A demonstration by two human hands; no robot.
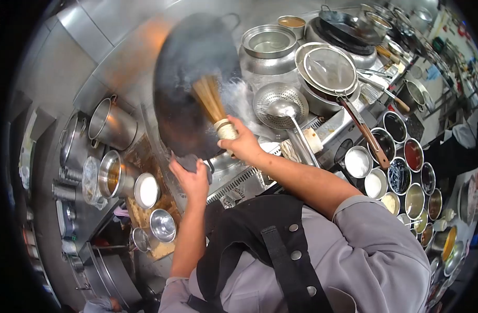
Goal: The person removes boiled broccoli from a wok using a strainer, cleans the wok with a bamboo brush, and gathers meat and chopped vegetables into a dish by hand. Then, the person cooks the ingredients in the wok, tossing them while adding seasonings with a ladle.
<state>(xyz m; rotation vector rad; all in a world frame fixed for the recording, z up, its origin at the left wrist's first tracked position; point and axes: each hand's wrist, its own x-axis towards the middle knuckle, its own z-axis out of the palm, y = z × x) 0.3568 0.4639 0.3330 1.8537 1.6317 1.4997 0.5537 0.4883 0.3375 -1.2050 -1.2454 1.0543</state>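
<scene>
Heads up, the tilted wok (176, 78) is held at its near edge through a cloth (190, 163) by the left hand (191, 181), with the brush (209, 96) gripped over it in the right hand (243, 143), so fingers could get burned if the cloth slips

Wok (181, 68): dark, round, tilted, steam over it, ahead of both grips; one loop handle at far rim. Brush (208, 96): tan bristles, pale bound handle in right grip (241, 143), bristles angled forward-left over wok, contact unclear. Cloth (191, 163): gray, bunched in left grip (189, 180), at wok's near rim.
</scene>
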